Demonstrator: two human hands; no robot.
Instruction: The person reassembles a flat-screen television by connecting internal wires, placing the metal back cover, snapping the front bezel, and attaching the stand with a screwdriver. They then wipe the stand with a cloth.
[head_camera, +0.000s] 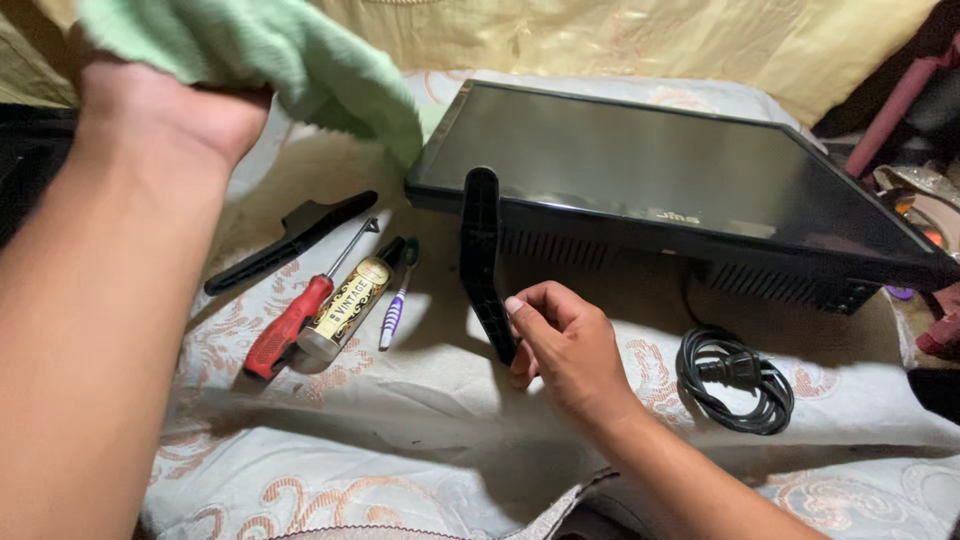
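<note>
Just in front of the flat black monitor (660, 170), which lies screen-up on a patterned cream bedcover (400, 440), the right hand (560, 345) curls around the lower end of a black stand foot (481, 255). Its fingers (535, 303) are bent and pressed against the foot's edge near the tip, with the thumb tucked behind; the foot itself runs from the monitor's near edge toward the person and stands on its narrow side. The left hand (165, 105) is raised off the monitor's far left corner, closed into a fist on a pale green cloth (270, 55) that drapes down and touches that corner.

To the left of the monitor, on the bedcover, lie several things side by side. Farthest from it is a second black stand foot (290, 240), lying flat and slanted. Next comes a screwdriver with a red handle (290, 320), its metal shaft pointing toward the monitor. Just beside that is a small cylindrical bottle with a gold label (350, 305), and nearest the monitor's stand foot lies a toothbrush with a purple and white handle (397, 305). In front of the monitor's right half sits a coiled black power cord (735, 380), well apart from the right hand. Yellow fabric (600, 40) hangs behind the monitor.
</note>
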